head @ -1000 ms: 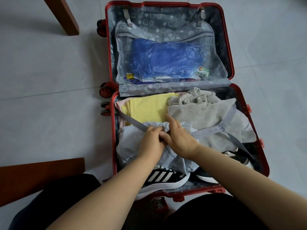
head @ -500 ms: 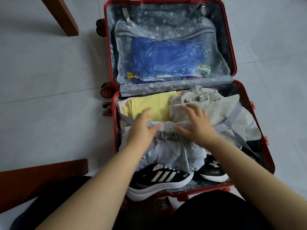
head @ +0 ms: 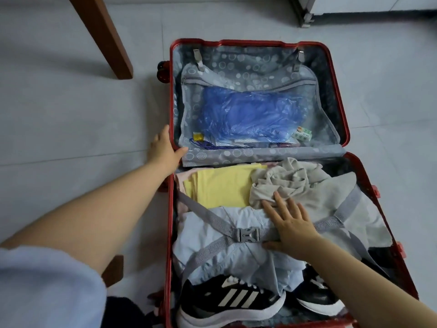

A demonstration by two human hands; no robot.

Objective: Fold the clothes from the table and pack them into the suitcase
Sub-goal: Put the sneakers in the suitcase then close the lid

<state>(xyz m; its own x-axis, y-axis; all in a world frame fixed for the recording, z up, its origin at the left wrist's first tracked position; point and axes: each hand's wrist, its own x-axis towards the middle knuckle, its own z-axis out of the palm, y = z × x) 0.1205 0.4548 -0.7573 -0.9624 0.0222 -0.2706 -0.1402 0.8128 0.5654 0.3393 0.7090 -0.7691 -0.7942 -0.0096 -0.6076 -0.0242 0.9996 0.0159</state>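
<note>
The red suitcase [head: 340, 95] lies open on the floor. Its near half holds a yellow garment [head: 220, 188], a beige garment [head: 307, 185], a light blue garment [head: 212, 252] and a pair of black sneakers [head: 231, 301]. Grey straps cross over the clothes and meet at a closed grey buckle [head: 246, 234]. My right hand [head: 288, 223] lies flat with spread fingers on the clothes, just right of the buckle. My left hand [head: 165, 150] grips the lid's left edge near the hinge, thumb inside.
The lid's mesh pocket holds a blue plastic bag [head: 250, 114] and small items. A wooden table leg [head: 104, 36] stands on the tiled floor at the upper left. A white furniture base [head: 307, 17] sits at the top right.
Both hands left the buckle, which is now fastened. My left hand moved up and left to the lid's edge. My right hand settled flat on the clothes.
</note>
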